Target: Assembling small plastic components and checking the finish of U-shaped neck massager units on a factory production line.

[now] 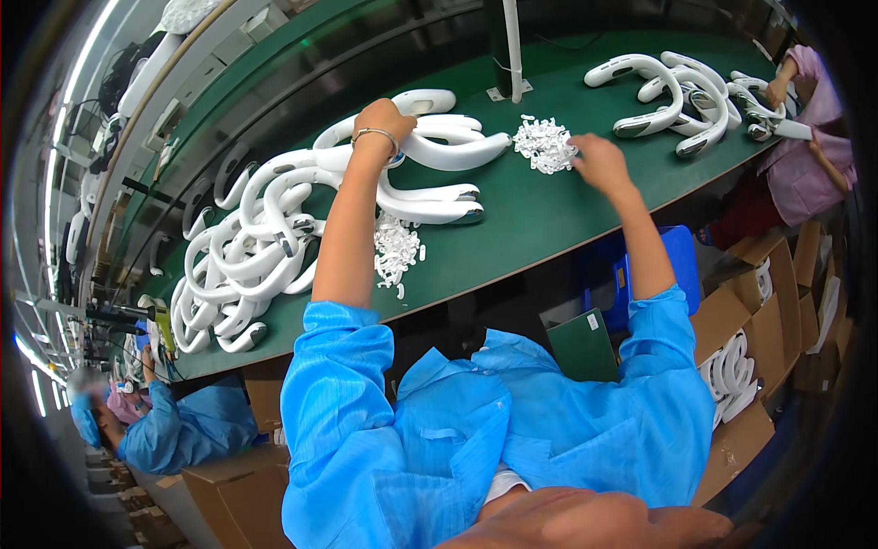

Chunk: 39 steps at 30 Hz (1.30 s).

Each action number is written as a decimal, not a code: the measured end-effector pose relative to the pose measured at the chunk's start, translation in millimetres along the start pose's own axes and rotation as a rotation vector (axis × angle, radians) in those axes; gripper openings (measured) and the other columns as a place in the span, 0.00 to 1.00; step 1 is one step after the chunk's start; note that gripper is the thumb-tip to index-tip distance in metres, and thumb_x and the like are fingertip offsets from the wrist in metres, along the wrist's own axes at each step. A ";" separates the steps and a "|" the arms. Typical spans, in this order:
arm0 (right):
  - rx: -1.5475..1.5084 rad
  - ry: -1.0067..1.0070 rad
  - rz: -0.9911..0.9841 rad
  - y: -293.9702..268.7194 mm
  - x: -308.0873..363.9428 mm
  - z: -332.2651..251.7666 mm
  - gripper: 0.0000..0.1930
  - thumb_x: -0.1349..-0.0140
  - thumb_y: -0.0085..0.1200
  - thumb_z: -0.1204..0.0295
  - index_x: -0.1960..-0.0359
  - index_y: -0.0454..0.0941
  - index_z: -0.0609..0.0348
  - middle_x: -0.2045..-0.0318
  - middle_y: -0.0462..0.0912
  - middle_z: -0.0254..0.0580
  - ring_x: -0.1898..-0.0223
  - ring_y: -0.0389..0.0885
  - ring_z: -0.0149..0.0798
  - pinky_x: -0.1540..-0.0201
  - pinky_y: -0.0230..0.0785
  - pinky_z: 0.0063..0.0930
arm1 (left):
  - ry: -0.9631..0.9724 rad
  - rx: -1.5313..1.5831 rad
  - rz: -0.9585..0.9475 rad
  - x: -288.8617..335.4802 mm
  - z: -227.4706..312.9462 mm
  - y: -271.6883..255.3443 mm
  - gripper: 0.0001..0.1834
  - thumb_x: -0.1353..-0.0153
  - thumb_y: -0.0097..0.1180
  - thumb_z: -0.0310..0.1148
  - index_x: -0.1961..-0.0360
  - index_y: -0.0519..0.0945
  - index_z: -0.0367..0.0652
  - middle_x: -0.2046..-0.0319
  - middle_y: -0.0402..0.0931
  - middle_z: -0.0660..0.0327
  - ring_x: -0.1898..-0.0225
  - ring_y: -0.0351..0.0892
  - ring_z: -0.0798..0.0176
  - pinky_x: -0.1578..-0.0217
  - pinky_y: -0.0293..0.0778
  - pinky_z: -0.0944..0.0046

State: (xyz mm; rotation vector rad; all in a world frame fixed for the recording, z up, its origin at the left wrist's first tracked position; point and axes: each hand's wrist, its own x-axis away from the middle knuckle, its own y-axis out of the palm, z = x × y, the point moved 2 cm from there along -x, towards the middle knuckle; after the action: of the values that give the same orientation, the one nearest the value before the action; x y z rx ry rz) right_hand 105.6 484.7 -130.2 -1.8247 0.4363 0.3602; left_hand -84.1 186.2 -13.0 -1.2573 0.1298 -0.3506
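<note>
My left hand is closed on a white U-shaped neck-fan shell, its fingers curled over the upper part. Other white shells lie beside and under it, with dark oval openings at their ends. My right hand reaches to the right edge of a pile of small white plastic parts. Its fingers are bent together at the pile, and whatever they pinch is too small to make out. A second heap of small white parts lies near the table edge, just right of my left forearm.
A large tangle of neck-fan shells covers the green table at left. More shells lie at right, near a co-worker in pink. A metal post stands behind. Below are a blue bin and cardboard boxes.
</note>
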 end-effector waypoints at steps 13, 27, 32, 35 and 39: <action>-0.615 0.138 0.274 -3.4 25.5 -53.4 0.03 0.46 0.57 0.79 0.69 0.79 0.63 0.72 0.79 0.39 0.74 0.77 0.31 0.71 0.70 0.21 | 0.170 1.535 0.266 90.6 -42.1 71.9 0.14 0.33 0.43 0.32 0.54 0.73 0.33 0.70 0.78 0.57 0.73 0.80 0.63 0.70 0.78 0.67; -1.080 0.168 -0.356 -35.2 59.7 -230.7 0.05 0.46 0.55 0.80 0.68 0.80 0.67 0.74 0.78 0.36 0.74 0.76 0.26 0.70 0.70 0.18 | 0.168 1.493 0.001 195.9 -22.1 107.2 0.17 0.32 0.43 0.40 0.55 0.73 0.35 0.66 0.78 0.57 0.71 0.77 0.69 0.71 0.75 0.69; -1.055 0.236 -0.420 -28.1 63.1 -230.4 0.06 0.44 0.54 0.77 0.67 0.79 0.66 0.75 0.80 0.34 0.74 0.76 0.25 0.70 0.71 0.18 | 0.137 1.570 -0.249 205.8 -29.1 112.3 0.14 0.37 0.49 0.31 0.55 0.73 0.30 0.66 0.77 0.57 0.68 0.77 0.70 0.68 0.74 0.69; -1.121 0.347 -0.489 -20.9 64.3 -228.7 0.06 0.42 0.54 0.76 0.67 0.79 0.66 0.75 0.80 0.35 0.75 0.76 0.24 0.70 0.71 0.17 | 0.084 1.682 -0.266 209.2 -33.0 116.4 0.14 0.38 0.50 0.29 0.55 0.72 0.30 0.67 0.77 0.58 0.70 0.77 0.69 0.69 0.74 0.68; -1.192 0.404 -0.541 -14.6 68.7 -230.7 0.05 0.42 0.54 0.75 0.67 0.78 0.65 0.75 0.79 0.34 0.76 0.75 0.23 0.71 0.70 0.16 | -0.033 1.781 -0.330 214.9 -36.3 117.7 0.14 0.36 0.47 0.31 0.52 0.72 0.34 0.68 0.76 0.59 0.73 0.77 0.68 0.73 0.75 0.68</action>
State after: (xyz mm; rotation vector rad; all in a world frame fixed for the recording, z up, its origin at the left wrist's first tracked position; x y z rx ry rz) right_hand 178.8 259.8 -83.3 -3.0903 -0.0844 -0.2103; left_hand 129.6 113.6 -115.2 0.4961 -0.3778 -0.5190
